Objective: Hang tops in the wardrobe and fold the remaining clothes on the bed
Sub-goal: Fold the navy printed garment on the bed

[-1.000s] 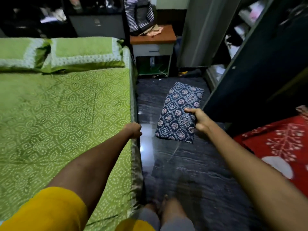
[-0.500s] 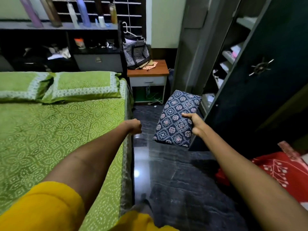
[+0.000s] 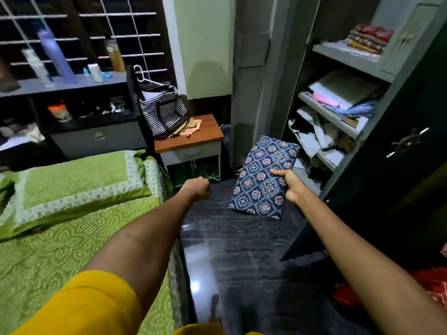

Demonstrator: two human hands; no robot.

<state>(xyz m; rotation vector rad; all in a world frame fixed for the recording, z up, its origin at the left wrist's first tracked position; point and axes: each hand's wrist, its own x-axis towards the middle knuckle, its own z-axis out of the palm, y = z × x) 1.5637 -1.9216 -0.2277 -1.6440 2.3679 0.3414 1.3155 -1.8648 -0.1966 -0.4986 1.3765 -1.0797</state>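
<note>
From your head camera, your right hand (image 3: 291,186) grips a folded blue cloth (image 3: 262,177) printed with round flower shapes, thumb laid across its top face and fingers curled underneath. You hold it out in the air above the dark floor (image 3: 232,250), in front of the open wardrobe (image 3: 338,97), near its lower shelves but not touching them. The wardrobe's dark door (image 3: 399,165) stands swung out on your right, just beside that hand.

Your left hand (image 3: 197,188) is curled into a fist with nothing in it, held over the gap between the bed (image 3: 48,250) and the floor. A yellow sleeve (image 3: 82,308) covers your upper left arm.

The wardrobe shelves carry stacks of folded cloth: a red and yellow pile (image 3: 370,38) on the top shelf, and pink, white and light blue pieces on the one below. The bed wears a green patterned cover with a matching pillow (image 3: 79,180) at its head. Beside the bed stands a small bedside table (image 3: 191,143) with a striped bag (image 3: 164,111) on its wooden top. A red cloth (image 3: 433,286) lies at the lower right edge.
</note>
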